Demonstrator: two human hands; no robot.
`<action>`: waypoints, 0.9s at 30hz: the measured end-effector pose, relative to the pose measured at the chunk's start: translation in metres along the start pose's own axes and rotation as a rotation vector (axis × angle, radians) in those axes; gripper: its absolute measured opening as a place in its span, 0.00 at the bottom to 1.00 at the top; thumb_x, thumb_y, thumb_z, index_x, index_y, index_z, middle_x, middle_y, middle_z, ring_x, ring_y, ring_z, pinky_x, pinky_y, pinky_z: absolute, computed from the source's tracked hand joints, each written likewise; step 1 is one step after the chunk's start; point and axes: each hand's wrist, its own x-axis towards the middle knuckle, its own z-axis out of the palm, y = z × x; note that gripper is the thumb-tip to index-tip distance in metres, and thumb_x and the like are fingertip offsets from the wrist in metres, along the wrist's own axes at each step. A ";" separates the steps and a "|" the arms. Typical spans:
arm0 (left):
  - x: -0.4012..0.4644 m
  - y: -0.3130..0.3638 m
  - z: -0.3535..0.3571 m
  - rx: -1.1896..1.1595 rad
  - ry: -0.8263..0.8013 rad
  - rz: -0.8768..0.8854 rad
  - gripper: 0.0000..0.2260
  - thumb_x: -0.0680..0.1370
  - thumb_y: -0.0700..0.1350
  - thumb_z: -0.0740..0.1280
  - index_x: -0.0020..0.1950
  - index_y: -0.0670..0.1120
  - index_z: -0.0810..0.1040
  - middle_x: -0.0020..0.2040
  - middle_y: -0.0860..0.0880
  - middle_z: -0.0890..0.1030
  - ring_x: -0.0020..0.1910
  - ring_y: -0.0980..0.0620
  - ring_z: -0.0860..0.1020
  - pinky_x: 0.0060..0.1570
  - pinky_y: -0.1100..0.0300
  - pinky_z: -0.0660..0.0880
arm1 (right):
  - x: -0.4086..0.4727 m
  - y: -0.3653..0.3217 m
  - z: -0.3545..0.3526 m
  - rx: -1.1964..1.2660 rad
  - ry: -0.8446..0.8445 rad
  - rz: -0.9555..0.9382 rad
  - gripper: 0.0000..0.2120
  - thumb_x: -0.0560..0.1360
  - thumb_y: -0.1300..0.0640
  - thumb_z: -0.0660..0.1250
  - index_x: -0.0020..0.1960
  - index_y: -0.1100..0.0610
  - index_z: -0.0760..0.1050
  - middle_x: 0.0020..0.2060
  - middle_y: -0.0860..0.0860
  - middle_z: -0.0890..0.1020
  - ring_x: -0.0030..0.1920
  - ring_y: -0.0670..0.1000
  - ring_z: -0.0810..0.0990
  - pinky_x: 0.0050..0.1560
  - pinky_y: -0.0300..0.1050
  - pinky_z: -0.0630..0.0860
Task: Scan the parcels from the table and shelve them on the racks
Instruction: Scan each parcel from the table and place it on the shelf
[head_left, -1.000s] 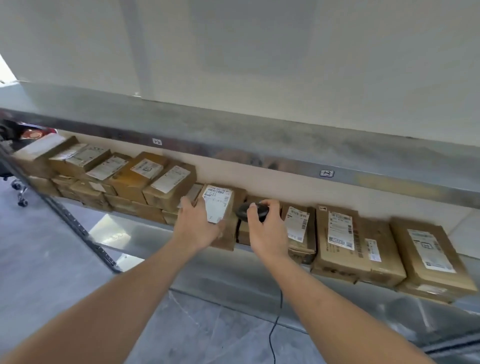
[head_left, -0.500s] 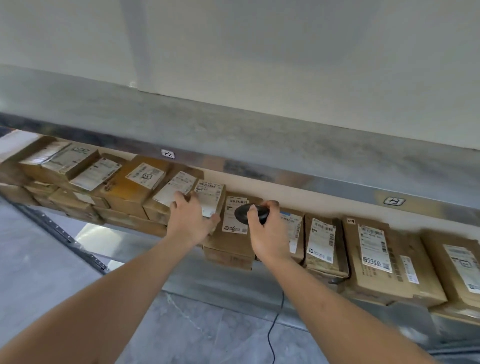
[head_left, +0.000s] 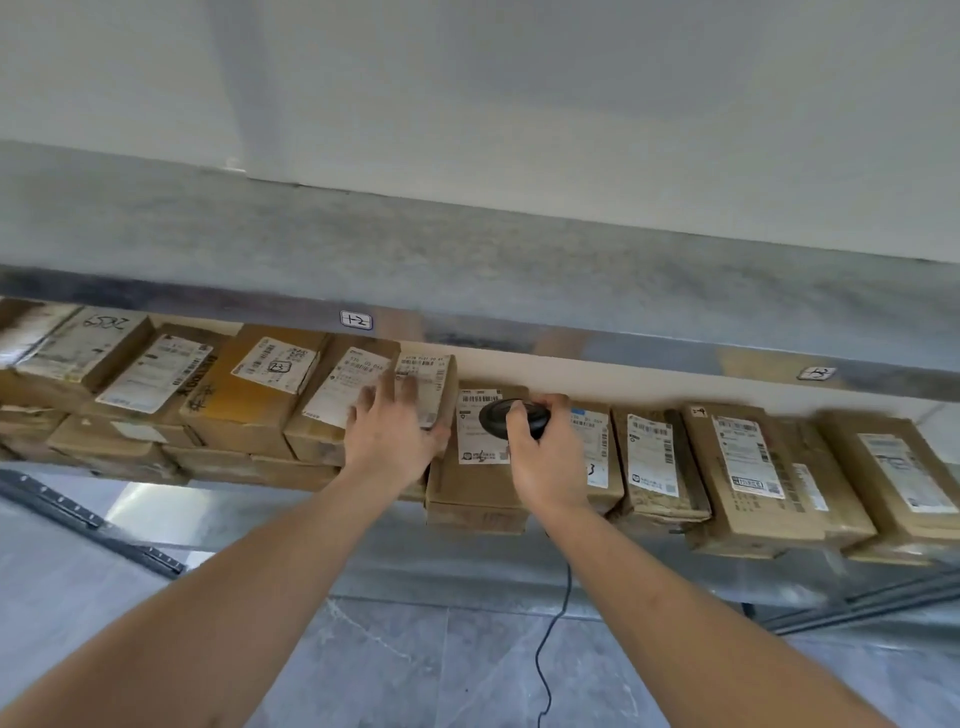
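Two hands (head_left: 392, 441), one scanner (head_left: 514, 418), roughly a dozen parcels (head_left: 480, 483)

Brown labelled parcels (head_left: 483, 467) packed side by side, tilted, on rack (head_left: 649, 358)

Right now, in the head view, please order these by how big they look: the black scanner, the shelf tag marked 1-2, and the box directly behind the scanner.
1. Box behind the scanner
2. Black scanner, held by the right hand; fingers partly cover it
3. Shelf tag

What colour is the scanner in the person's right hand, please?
Black; the scanner, held by the right hand, shows in the head view.
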 end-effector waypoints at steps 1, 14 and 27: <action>0.000 0.000 0.000 0.014 -0.012 0.028 0.32 0.80 0.65 0.62 0.79 0.49 0.64 0.80 0.43 0.62 0.76 0.35 0.64 0.73 0.37 0.68 | -0.002 -0.001 -0.003 0.010 0.011 0.012 0.15 0.82 0.39 0.62 0.63 0.46 0.71 0.47 0.41 0.82 0.53 0.52 0.84 0.59 0.59 0.80; -0.033 0.061 -0.036 0.069 -0.024 0.385 0.20 0.83 0.53 0.62 0.73 0.47 0.74 0.70 0.44 0.74 0.70 0.37 0.71 0.65 0.42 0.75 | -0.050 0.002 -0.060 0.152 0.273 0.123 0.16 0.76 0.33 0.61 0.55 0.42 0.69 0.48 0.44 0.82 0.48 0.54 0.85 0.55 0.63 0.81; -0.137 0.198 -0.044 0.127 -0.024 0.808 0.27 0.78 0.64 0.59 0.72 0.51 0.76 0.67 0.47 0.77 0.64 0.40 0.75 0.66 0.46 0.73 | -0.146 0.040 -0.205 0.205 0.601 0.174 0.11 0.84 0.42 0.61 0.60 0.48 0.69 0.49 0.45 0.81 0.52 0.54 0.82 0.60 0.58 0.79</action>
